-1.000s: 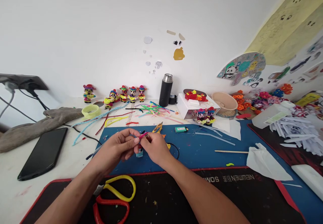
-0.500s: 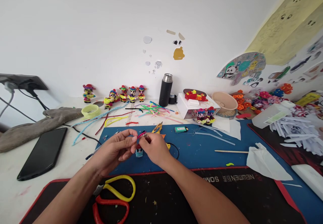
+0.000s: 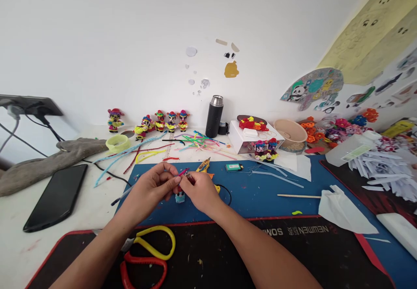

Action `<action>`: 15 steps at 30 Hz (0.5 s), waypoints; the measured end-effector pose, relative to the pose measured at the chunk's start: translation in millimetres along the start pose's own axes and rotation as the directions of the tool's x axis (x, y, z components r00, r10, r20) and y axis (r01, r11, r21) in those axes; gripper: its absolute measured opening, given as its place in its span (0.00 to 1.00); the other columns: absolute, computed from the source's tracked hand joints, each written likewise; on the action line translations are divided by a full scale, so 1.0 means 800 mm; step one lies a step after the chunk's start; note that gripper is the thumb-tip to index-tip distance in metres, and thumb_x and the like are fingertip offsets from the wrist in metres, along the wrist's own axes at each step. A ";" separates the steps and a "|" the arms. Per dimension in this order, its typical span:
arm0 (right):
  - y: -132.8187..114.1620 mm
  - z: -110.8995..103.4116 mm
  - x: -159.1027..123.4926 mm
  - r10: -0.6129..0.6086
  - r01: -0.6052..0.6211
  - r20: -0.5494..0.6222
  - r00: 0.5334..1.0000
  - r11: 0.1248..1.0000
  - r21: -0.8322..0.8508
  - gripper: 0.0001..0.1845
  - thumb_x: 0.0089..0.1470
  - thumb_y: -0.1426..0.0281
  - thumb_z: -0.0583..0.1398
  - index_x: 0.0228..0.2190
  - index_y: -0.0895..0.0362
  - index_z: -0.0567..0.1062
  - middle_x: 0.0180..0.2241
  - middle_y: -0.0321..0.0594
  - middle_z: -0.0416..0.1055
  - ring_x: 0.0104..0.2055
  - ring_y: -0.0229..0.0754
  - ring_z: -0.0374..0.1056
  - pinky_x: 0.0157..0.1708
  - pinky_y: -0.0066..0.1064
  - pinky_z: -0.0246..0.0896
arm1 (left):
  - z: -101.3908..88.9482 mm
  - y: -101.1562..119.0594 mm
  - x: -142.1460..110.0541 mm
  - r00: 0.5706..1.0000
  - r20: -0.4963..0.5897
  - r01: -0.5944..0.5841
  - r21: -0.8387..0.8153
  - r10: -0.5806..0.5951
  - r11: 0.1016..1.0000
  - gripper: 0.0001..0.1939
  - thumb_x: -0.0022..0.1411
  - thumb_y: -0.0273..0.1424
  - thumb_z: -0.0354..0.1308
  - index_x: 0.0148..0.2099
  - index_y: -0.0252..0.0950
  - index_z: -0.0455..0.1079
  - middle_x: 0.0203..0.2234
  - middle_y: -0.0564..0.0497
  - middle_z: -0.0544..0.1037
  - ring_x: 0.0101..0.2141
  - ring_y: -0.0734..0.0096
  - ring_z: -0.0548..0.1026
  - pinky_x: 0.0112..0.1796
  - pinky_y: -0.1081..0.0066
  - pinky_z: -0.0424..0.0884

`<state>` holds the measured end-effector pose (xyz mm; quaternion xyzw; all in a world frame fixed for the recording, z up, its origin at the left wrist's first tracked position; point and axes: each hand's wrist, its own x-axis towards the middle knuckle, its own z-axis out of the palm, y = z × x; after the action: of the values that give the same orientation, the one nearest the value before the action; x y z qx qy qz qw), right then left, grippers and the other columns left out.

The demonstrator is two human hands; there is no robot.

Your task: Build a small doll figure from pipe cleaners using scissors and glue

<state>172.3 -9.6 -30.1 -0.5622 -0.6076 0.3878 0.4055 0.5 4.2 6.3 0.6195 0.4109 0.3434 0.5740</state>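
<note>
My left hand (image 3: 153, 189) is closed, its thumb and forefinger pinching a short magenta piece of pipe cleaner (image 3: 183, 172). Right beside it, my right hand (image 3: 202, 192) is also closed, around a small dark reddish thing (image 3: 190, 176) mostly covered by the fingers; its kind I cannot make out. The two sets of fingertips nearly meet. Just below them shows a small figure (image 3: 180, 197) with a light blue lower part, its upper part partly hidden by my fingers. Scissors with one yellow and one red handle (image 3: 171, 242) lie near my left forearm.
Several finished figures (image 3: 172, 122) stand along the wall. Loose coloured pipe cleaners (image 3: 198, 140) lie behind the blue mat (image 3: 257, 198). A black flask (image 3: 214, 117), a white box (image 3: 239, 138) and a hot glue gun (image 3: 203, 165) are farther back. A phone (image 3: 56, 198) lies at left.
My left hand's fingers have curled in and moved slightly right, closer to my right hand. The magenta piece now sticks up between the hands. My right hand has hardly moved.
</note>
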 end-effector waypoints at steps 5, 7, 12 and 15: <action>0.001 0.000 0.000 0.014 -0.014 0.009 1.000 1.000 -0.022 0.21 0.59 0.62 0.59 0.18 0.55 0.65 0.17 0.31 0.60 0.22 0.36 0.55 0.24 0.30 0.46 | -0.001 -0.003 0.000 1.000 -0.003 -0.006 0.025 0.006 1.000 0.20 0.64 0.49 0.66 0.43 0.39 0.67 0.23 0.57 0.77 0.21 0.74 0.69 0.22 0.75 0.63; 0.002 -0.001 0.000 0.006 -0.005 0.036 0.999 1.000 -0.014 0.20 0.60 0.62 0.58 0.19 0.55 0.67 0.18 0.31 0.62 0.22 0.36 0.56 0.24 0.30 0.47 | -0.001 -0.003 0.000 1.000 0.017 0.020 0.000 -0.020 1.000 0.21 0.64 0.50 0.66 0.42 0.39 0.67 0.23 0.56 0.77 0.20 0.75 0.69 0.21 0.76 0.62; 0.002 -0.002 0.001 -0.014 0.014 0.027 1.000 1.000 -0.001 0.21 0.60 0.60 0.57 0.19 0.55 0.64 0.18 0.31 0.60 0.23 0.36 0.55 0.25 0.30 0.46 | -0.002 0.000 0.000 0.994 0.059 0.104 -0.187 -0.094 0.977 0.23 0.59 0.49 0.71 0.41 0.38 0.68 0.22 0.56 0.77 0.18 0.77 0.66 0.19 0.77 0.59; 0.001 -0.003 0.002 -0.027 0.026 -0.027 0.999 1.000 -0.009 0.24 0.60 0.57 0.57 0.18 0.54 0.60 0.17 0.30 0.56 0.23 0.36 0.52 0.24 0.31 0.44 | -0.003 0.004 -0.001 0.989 0.054 0.148 -0.323 -0.138 0.935 0.23 0.55 0.47 0.74 0.40 0.38 0.68 0.20 0.57 0.76 0.16 0.80 0.63 0.18 0.79 0.57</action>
<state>174.9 -7.9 -29.5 -0.5610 -0.6110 0.3723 0.4164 -1.8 4.8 9.5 0.4897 0.3838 0.3545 0.6980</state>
